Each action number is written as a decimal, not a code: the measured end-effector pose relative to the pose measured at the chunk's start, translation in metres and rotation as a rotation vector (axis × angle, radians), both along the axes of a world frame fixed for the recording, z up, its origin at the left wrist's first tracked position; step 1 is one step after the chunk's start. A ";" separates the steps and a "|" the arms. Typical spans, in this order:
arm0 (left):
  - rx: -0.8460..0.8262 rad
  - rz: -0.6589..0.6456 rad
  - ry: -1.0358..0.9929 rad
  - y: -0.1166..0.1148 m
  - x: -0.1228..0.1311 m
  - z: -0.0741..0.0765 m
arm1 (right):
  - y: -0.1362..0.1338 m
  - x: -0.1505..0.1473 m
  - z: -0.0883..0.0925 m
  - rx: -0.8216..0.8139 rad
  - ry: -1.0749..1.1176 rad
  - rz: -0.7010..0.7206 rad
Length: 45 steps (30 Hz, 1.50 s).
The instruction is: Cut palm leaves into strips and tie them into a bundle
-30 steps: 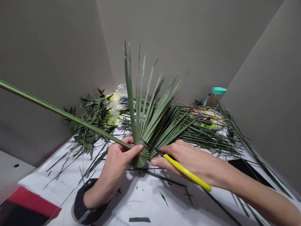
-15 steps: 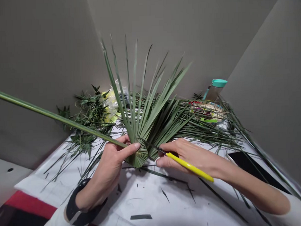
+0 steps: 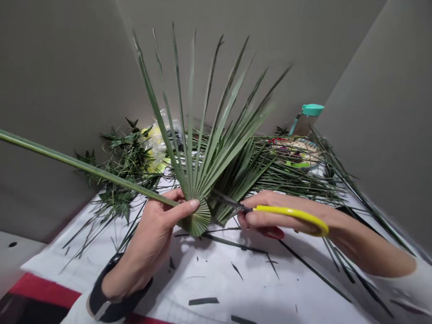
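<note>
Scissors (image 3: 288, 212) have swung level beside palm leaf (image 3: 201, 216).

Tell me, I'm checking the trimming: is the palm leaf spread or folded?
Spread. The palm leaf fans out, gaps between its blades, above the left hand pinching its base; right hand holds scissors.

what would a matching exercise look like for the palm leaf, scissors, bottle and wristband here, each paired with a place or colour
Things:
1. palm leaf
2. scissors
3. bottle
4. wristband

Descriptions:
a. teal cap, at the back right
b. pinched at its base by the left hand
c. black, on the left wrist
d. yellow handle, in the right hand

Pairs: 1-b, 2-d, 3-a, 4-c
</note>
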<state>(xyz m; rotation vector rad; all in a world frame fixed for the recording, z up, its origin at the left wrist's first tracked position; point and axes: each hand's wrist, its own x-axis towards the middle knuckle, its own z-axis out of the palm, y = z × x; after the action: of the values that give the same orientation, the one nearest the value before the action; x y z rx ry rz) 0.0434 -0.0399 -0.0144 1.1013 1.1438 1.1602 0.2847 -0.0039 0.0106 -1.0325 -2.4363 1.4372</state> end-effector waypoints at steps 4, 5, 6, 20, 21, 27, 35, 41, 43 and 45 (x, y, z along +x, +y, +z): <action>0.043 0.011 -0.002 -0.002 0.002 0.005 | -0.001 0.005 0.005 0.149 -0.009 -0.077; 0.049 0.010 -0.001 -0.002 0.003 0.005 | -0.002 0.005 0.007 0.214 -0.031 -0.081; 0.050 0.016 -0.002 -0.002 0.004 0.006 | -0.005 0.006 0.007 0.262 -0.054 -0.084; -0.022 -0.036 -0.064 -0.012 -0.004 0.004 | -0.023 -0.019 -0.006 0.380 -0.136 -0.120; -0.014 -0.035 -0.038 -0.012 -0.004 0.003 | -0.022 -0.021 -0.006 0.377 -0.126 -0.122; 0.037 -0.036 0.087 -0.012 -0.006 0.003 | -0.019 -0.031 -0.006 0.360 -0.024 -0.126; -0.007 -0.044 -0.003 -0.012 -0.008 -0.001 | -0.010 -0.036 -0.022 0.403 0.091 -0.090; -0.026 -0.056 -0.042 -0.011 -0.005 0.001 | -0.008 -0.042 -0.028 0.366 0.133 -0.054; -0.040 -0.047 -0.049 -0.010 -0.004 0.002 | -0.006 -0.045 -0.029 0.365 0.149 -0.039; -0.062 -0.028 -0.052 -0.009 -0.005 0.001 | -0.005 -0.047 -0.031 0.377 0.157 -0.034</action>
<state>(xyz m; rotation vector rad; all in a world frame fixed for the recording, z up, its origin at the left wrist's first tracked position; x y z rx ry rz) 0.0382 -0.0484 -0.0132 1.0307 1.1139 1.1178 0.2381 -0.0089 -0.0201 -0.8377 -2.4302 0.9528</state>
